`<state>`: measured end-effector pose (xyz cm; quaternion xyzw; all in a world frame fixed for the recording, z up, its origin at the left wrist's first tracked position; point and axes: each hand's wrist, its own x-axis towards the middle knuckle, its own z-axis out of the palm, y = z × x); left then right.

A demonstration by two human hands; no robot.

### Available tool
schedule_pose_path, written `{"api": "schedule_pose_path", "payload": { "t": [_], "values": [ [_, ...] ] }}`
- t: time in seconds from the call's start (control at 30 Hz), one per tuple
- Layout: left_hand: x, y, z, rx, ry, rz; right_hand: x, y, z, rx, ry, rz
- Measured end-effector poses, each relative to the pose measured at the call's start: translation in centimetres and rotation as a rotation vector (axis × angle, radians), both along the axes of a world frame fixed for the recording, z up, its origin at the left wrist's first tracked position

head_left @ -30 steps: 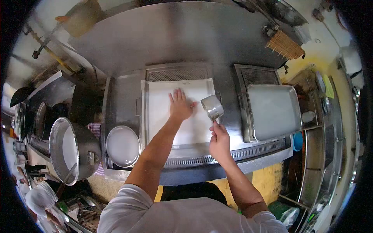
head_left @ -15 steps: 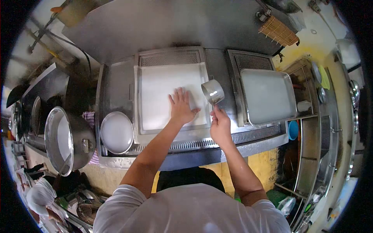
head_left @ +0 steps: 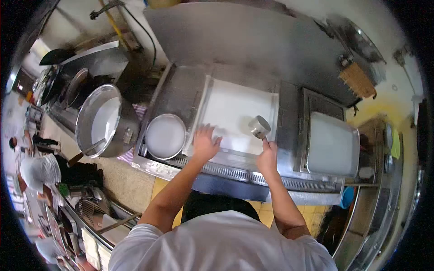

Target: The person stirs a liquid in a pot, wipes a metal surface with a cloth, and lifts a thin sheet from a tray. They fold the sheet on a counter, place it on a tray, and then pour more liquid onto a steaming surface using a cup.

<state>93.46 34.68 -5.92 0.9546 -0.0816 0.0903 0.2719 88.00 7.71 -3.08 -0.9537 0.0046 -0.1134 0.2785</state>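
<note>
The right hand [head_left: 267, 157] is clamped on the handle of a steel cup [head_left: 259, 127] tilted over the tray [head_left: 239, 108]; a wobble could slop liquid onto the surface [head_left: 181, 95]. The left hand [head_left: 204, 143], fingers spread, presses flat on the tray's near edge. The tray lies central, white and smooth, beside a round pan [head_left: 165, 136].

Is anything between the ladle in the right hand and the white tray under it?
Nothing visible. The right hand holds the ladle over the tray's right part, and the white surface below looks bare. The left hand rests flat on the tray's near left edge, apart from the ladle.
</note>
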Motion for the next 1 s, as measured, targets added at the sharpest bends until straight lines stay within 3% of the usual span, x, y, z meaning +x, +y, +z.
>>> {"api": "schedule_pose_path", "payload": {
  "t": [0.23,0.33,0.37,0.47,0.57,0.6,0.8,0.87,0.97,1.0],
  "values": [
    [-2.9,12.7,-1.4,-0.087,-0.141,0.213,1.5,6.6,1.7,0.19,0.091,0.112],
    [-3.4,18.0,-3.4,-0.039,-0.04,0.332,1.8,11.9,1.3,0.34,0.156,0.192],
    [-3.5,19.4,-4.2,0.085,-0.008,0.337,1.7,14.2,1.0,0.385,0.225,0.198],
    [-3.6,23.3,-7.1,0.39,0.03,0.3,2.5,20.6,-1.9,0.579,0.477,0.224],
    [-2.3,26.3,-9.4,0.526,0.391,0.061,2.2,27.6,-1.1,0.794,0.718,0.12],
    [-2.3,26.7,-10.6,0.474,0.363,0.067,2.5,29.5,-0.4,0.861,0.785,0.064],
    [-4.6,28.2,-5.3,0.309,0.358,-0.025,5.0,36.2,-6.7,0.839,0.756,0.081],
    [-6.1,28.8,-5.2,0.246,0.222,0.005,6.4,37.1,-11.9,0.822,0.724,0.073],
    [-7.8,29.5,-4.9,0.172,0.159,0.051,6.6,38.7,-14.9,0.767,0.717,0.069],
    [-8.4,29.6,-4.9,0.151,0.162,0.07,6.0,39.2,-13.9,0.549,0.616,0.158]
  ]
}}
